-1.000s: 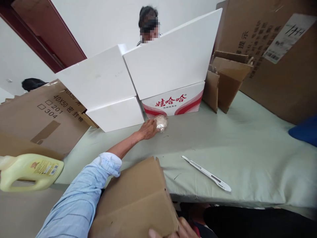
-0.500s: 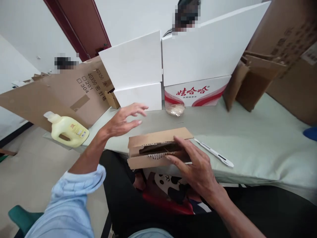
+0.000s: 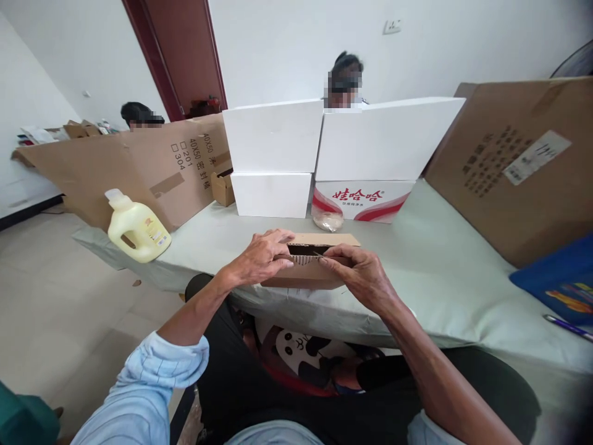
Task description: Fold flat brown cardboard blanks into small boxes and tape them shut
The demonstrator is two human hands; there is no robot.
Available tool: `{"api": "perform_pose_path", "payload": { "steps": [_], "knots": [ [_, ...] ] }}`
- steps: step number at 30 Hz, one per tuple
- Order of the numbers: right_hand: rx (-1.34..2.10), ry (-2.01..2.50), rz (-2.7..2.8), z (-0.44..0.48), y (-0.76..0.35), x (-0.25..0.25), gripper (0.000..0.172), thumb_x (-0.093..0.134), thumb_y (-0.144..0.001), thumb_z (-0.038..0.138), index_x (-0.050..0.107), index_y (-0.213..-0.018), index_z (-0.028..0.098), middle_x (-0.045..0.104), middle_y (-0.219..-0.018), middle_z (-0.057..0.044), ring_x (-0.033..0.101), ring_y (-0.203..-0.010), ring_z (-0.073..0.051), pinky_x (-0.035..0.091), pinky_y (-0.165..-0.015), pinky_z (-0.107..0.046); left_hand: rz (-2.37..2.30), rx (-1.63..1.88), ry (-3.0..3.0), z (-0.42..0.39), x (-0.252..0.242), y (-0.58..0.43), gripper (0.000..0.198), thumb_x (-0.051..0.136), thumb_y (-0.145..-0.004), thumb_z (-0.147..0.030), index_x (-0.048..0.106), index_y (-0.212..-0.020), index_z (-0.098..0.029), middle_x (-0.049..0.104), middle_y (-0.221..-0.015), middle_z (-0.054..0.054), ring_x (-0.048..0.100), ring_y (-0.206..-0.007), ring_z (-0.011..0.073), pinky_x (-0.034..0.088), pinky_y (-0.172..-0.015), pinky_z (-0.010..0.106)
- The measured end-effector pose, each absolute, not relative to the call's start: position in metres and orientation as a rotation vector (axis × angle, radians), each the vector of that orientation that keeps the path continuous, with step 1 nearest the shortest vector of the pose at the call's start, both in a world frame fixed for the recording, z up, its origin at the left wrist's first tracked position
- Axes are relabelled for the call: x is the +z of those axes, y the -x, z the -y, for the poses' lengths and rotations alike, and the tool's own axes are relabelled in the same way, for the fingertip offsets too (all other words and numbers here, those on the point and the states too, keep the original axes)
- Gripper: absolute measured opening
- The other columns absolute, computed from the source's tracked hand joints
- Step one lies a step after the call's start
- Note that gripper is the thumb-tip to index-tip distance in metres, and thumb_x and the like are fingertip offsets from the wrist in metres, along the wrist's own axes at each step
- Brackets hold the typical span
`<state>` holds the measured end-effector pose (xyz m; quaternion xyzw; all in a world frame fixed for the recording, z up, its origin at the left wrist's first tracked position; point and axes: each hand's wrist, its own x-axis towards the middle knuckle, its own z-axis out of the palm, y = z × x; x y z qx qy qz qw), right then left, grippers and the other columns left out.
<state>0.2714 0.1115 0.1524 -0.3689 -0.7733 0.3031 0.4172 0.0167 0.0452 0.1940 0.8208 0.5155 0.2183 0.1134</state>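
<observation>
A small brown cardboard box (image 3: 303, 279) lies at the table's front edge, its top slot open and dark inside, with a corrugated edge showing. My left hand (image 3: 262, 256) pinches the box's left end, thumb on the near side and fingers over the top. At the right end, my right hand (image 3: 359, 272) has thumb and forefinger closed on the box's edge or flap. A clear plastic-wrapped roll (image 3: 328, 221) sits behind the box, against the white carton with red print (image 3: 364, 201).
A yellow detergent bottle (image 3: 139, 228) stands left. White boards (image 3: 273, 139) and large cardboard sheets (image 3: 504, 167) rise behind. A blue container (image 3: 558, 278) and a pen (image 3: 567, 326) are at right. Two people's heads show beyond the boards.
My left hand has come down from above the table onto the box's left end. My right hand still holds the right end. The view has shifted, and the white cutter is no longer visible.
</observation>
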Motion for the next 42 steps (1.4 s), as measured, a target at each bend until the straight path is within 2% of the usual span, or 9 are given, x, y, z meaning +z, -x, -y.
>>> {"api": "perform_pose_path", "payload": {
  "steps": [6, 10, 17, 21, 23, 30, 36, 39, 42],
  "knots": [
    [0.929, 0.965, 2.29, -0.119, -0.281, 0.194, 0.049, 0.069, -0.09, 0.063, 0.074, -0.071, 0.018, 0.054, -0.066, 0.0, 0.042, -0.062, -0.014, 0.028, -0.056, -0.029, -1.331, 0.666, -2.265, -0.053, 0.202, -0.009, 0.017, 0.066, -0.1, -0.024, 0.073, -0.085, -0.02, 0.06, -0.157, 0.008, 0.062, -0.14, 0.0312, 0.047, -0.12, 0.052],
    [1.08, 0.896, 2.488, -0.126, -0.276, 0.205, 0.052, 0.064, -0.093, 0.065, 0.07, -0.071, 0.018, 0.04, -0.062, 0.003, 0.031, -0.057, -0.012, 0.021, -0.054, -0.029, -1.324, 0.645, -2.276, -0.053, 0.198, -0.012, 0.015, 0.067, -0.099, -0.023, 0.074, -0.085, -0.02, 0.06, -0.157, 0.008, 0.06, -0.143, 0.0311, 0.045, -0.121, 0.051],
    [1.031, 0.863, 2.471, -0.124, -0.273, 0.199, 0.054, 0.062, -0.096, 0.062, 0.061, -0.064, 0.018, 0.037, -0.061, 0.003, 0.03, -0.058, -0.011, 0.021, -0.054, -0.028, -1.348, 0.638, -2.304, -0.05, 0.194, -0.013, 0.015, 0.066, -0.1, -0.024, 0.074, -0.088, -0.02, 0.06, -0.158, 0.009, 0.059, -0.143, 0.0328, 0.038, -0.126, 0.058],
    [1.209, 0.701, 2.486, -0.128, -0.281, 0.199, 0.048, 0.063, -0.099, 0.064, 0.078, -0.092, 0.018, 0.057, -0.075, 0.0, 0.042, -0.065, -0.014, 0.031, -0.057, -0.027, -1.351, 0.661, -2.309, -0.05, 0.193, -0.012, 0.017, 0.065, -0.1, -0.024, 0.075, -0.086, -0.02, 0.062, -0.156, 0.009, 0.059, -0.145, 0.0335, 0.037, -0.127, 0.061],
    [1.248, 0.691, 2.458, -0.13, -0.284, 0.198, 0.048, 0.064, -0.099, 0.063, 0.08, -0.099, 0.018, 0.06, -0.077, -0.001, 0.044, -0.066, -0.014, 0.033, -0.058, -0.027, -1.339, 0.669, -2.315, -0.051, 0.192, -0.012, 0.018, 0.065, -0.1, -0.024, 0.075, -0.086, -0.02, 0.062, -0.156, 0.009, 0.059, -0.145, 0.0333, 0.037, -0.127, 0.061],
    [1.152, 0.823, 2.391, -0.127, -0.274, 0.196, 0.046, 0.064, -0.094, 0.057, 0.064, -0.069, 0.019, 0.039, -0.062, 0.004, 0.029, -0.057, -0.011, 0.02, -0.052, -0.027, -1.321, 0.673, -2.327, -0.053, 0.193, -0.016, 0.017, 0.066, -0.099, -0.022, 0.075, -0.085, -0.02, 0.062, -0.157, 0.01, 0.056, -0.148, 0.0339, 0.037, -0.127, 0.06],
    [0.986, 0.955, 2.432, -0.119, -0.268, 0.198, 0.043, 0.062, -0.09, 0.051, 0.053, -0.062, 0.02, 0.036, -0.061, 0.004, 0.029, -0.057, -0.01, 0.02, -0.052, -0.027, -1.378, 0.639, -2.34, -0.049, 0.191, -0.018, 0.011, 0.069, -0.098, -0.022, 0.078, -0.092, -0.021, 0.061, -0.157, 0.01, 0.054, -0.149, 0.0365, 0.038, -0.124, 0.064],
    [0.919, 0.945, 2.426, -0.113, -0.269, 0.194, 0.045, 0.06, -0.094, 0.052, 0.057, -0.064, 0.019, 0.043, -0.063, 0.002, 0.035, -0.058, -0.011, 0.024, -0.053, -0.027, -1.38, 0.656, -2.349, -0.047, 0.19, -0.008, 0.015, 0.066, -0.102, -0.029, 0.08, -0.1, -0.023, 0.06, -0.159, 0.01, 0.054, -0.15, 0.036, 0.038, -0.125, 0.063],
    [0.812, 0.896, 2.434, -0.108, -0.272, 0.188, 0.042, 0.059, -0.099, 0.051, 0.072, -0.076, 0.019, 0.061, -0.072, -0.001, 0.05, -0.065, -0.015, 0.034, -0.057, -0.028, -1.374, 0.712, -2.328, -0.048, 0.188, 0.011, 0.027, 0.058, -0.107, -0.035, 0.08, -0.119, -0.025, 0.059, -0.16, 0.012, 0.055, -0.15, 0.0329, 0.041, -0.126, 0.058]
  ]
}}
